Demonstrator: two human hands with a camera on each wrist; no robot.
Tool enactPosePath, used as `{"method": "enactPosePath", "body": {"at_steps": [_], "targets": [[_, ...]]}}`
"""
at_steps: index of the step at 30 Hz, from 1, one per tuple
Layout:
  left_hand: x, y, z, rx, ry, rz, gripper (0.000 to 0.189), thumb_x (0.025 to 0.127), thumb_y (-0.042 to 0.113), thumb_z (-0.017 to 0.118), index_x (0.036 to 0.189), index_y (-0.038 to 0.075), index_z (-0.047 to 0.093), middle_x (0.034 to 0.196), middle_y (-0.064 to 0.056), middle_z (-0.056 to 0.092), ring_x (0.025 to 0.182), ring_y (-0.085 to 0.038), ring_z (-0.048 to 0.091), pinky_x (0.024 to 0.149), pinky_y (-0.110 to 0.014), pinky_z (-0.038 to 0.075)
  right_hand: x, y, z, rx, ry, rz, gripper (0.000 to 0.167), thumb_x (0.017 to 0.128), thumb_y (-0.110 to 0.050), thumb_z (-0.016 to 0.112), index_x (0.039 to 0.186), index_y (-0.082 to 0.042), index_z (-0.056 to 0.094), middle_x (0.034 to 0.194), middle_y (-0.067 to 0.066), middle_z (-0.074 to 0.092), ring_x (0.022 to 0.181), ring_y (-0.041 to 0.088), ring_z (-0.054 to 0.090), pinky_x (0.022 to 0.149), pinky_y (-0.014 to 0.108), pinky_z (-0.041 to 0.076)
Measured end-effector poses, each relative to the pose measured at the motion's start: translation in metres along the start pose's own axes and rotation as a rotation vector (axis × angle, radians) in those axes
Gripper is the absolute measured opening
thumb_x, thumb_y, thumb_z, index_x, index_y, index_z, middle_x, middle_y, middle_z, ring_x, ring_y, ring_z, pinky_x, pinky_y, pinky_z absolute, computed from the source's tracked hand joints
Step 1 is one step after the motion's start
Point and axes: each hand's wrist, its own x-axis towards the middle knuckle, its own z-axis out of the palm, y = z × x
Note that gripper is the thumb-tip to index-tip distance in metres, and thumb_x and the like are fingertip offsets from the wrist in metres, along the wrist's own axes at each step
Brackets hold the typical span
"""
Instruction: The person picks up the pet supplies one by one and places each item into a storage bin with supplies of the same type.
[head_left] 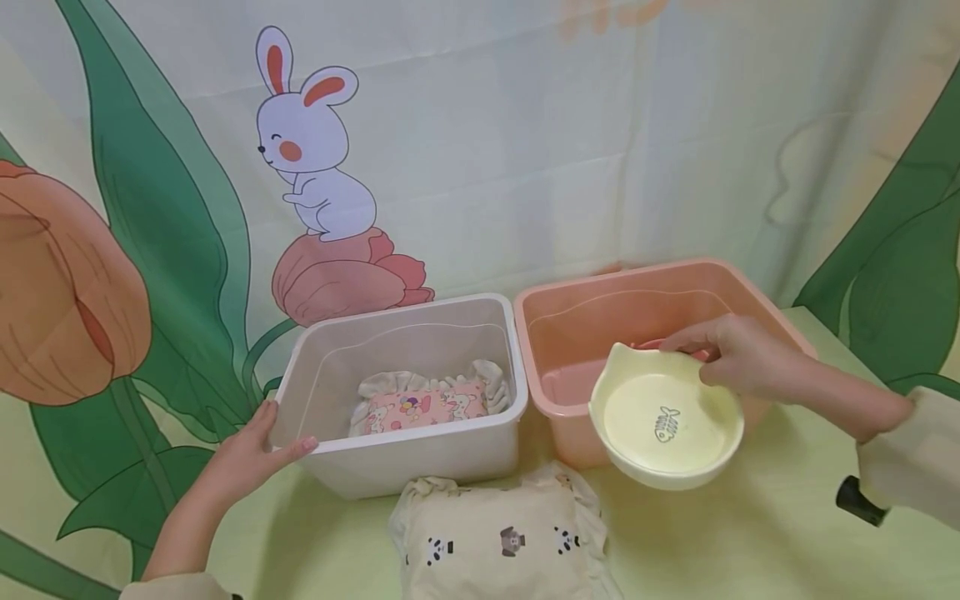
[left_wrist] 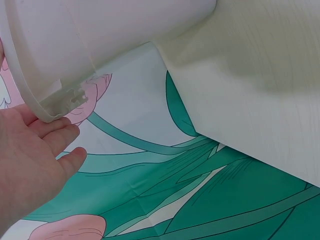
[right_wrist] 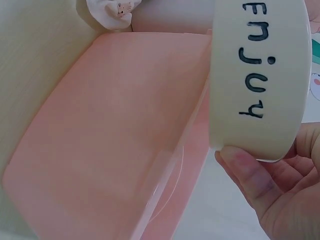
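My right hand [head_left: 750, 358] pinches the rim of a pale yellow bowl [head_left: 667, 417], thumb and fingers on either side. The bowl is tilted in front of a pink storage bin [head_left: 577, 408], showing a pointed ear on its rim and a fishbone print inside. In the right wrist view, "Enjoy" is lettered on the bowl's outer wall [right_wrist: 285, 90]. My left hand [head_left: 251, 454] holds the near left corner of a white storage bin [head_left: 420, 454], its thumb along the front rim; the left wrist view shows fingers [left_wrist: 55, 132] curled at the rim.
A pink printed pillow with frills [head_left: 427, 408] lies in the white bin. Before the bins lies a cream pillow with animal prints [head_left: 517, 542]. Something red [head_left: 648, 343] shows inside the pink bin, partly hidden. Behind hangs a curtain [head_left: 480, 150] with a rabbit and tulips.
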Motion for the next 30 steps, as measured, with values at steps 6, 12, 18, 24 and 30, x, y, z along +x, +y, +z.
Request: {"method": "enactPosePath", "body": {"at_steps": [6,12,18,24,30], "targets": [[0.001,-0.001,0.0,-0.003,-0.004,-0.006,0.096,0.082,0.057,0.047,0.14,-0.005,0.001,0.141,-0.032,0.012,0.12,-0.05,0.032,0.086,-0.062,0.033,0.003,0.003,-0.002,-0.009,0.018,-0.033,0.041,0.066,0.014,0.054,0.103,-0.002,0.065,0.089,0.009,0.064,0.068,0.014,0.046,0.052,0.019,0.036],[0.0,-0.001,0.0,0.0,-0.008,0.004,0.096,0.083,0.056,0.047,0.139,-0.005,0.001,0.141,-0.032,0.013,0.118,-0.049,0.035,0.086,-0.061,0.034,0.005,0.006,-0.001,-0.037,0.053,-0.059,0.041,0.065,0.014,0.052,0.1,-0.003,0.066,0.093,0.011,0.066,0.065,0.014,0.046,0.05,0.019,0.035],[-0.001,0.0,-0.001,0.002,-0.012,0.003,0.095,0.083,0.055,0.047,0.139,-0.005,0.0,0.141,-0.032,0.012,0.117,-0.049,0.036,0.086,-0.06,0.034,0.009,0.002,-0.005,-0.046,0.026,-0.038,0.04,0.068,0.014,0.052,0.103,0.0,0.064,0.099,0.015,0.065,0.07,0.016,0.051,0.052,0.019,0.037],[-0.001,0.0,0.0,-0.004,-0.018,-0.004,0.096,0.083,0.055,0.047,0.139,-0.005,-0.002,0.142,-0.032,0.01,0.119,-0.049,0.034,0.087,-0.061,0.033,0.017,0.003,-0.007,-0.042,0.04,-0.048,0.041,0.068,0.015,0.051,0.106,0.005,0.062,0.102,0.022,0.063,0.085,0.024,0.059,0.057,0.021,0.042],[-0.001,-0.001,0.0,-0.002,-0.008,0.001,0.095,0.083,0.056,0.047,0.139,-0.005,0.0,0.142,-0.031,0.009,0.12,-0.049,0.033,0.088,-0.061,0.032,0.021,0.003,-0.008,-0.016,0.037,-0.035,0.044,0.066,0.016,0.049,0.106,0.003,0.063,0.103,0.02,0.064,0.087,0.023,0.057,0.054,0.02,0.038]]}}
